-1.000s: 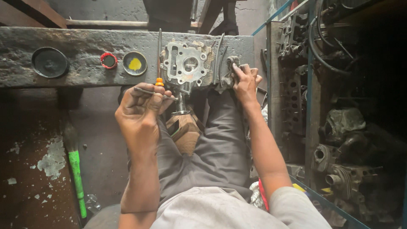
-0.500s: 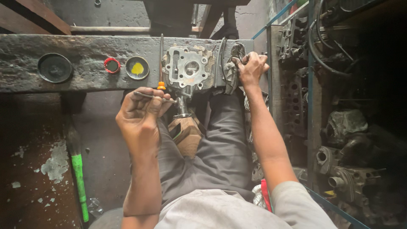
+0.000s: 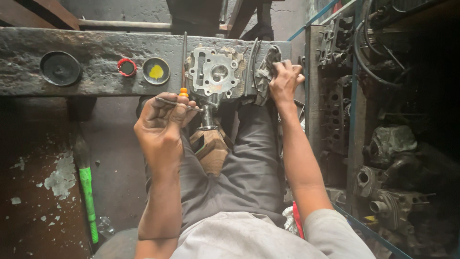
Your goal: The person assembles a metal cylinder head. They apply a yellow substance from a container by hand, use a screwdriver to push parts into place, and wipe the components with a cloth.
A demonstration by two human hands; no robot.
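A grey metal engine cylinder head [image 3: 215, 74] stands on the edge of a dirty workbench [image 3: 96, 57], propped over a wooden block [image 3: 211, 146] between my knees. My left hand [image 3: 163, 124] is closed around a thin metal rod [image 3: 178, 104], just left of and below the cylinder head. My right hand [image 3: 285, 79] grips a grey rag [image 3: 266, 72] pressed against the right side of the head. A screwdriver with an orange collar [image 3: 183, 62] lies on the bench left of the head.
On the bench sit a black round cap [image 3: 60, 68], a red ring [image 3: 127, 67] and a lid with yellow paste [image 3: 156, 71]. A green-handled tool [image 3: 87, 196] lies on the floor at left. Shelves of engine parts [image 3: 388, 144] fill the right side.
My right hand has shifted up and right along the side of the cylinder head with the rag. My left hand keeps the rod and stays near the same spot.
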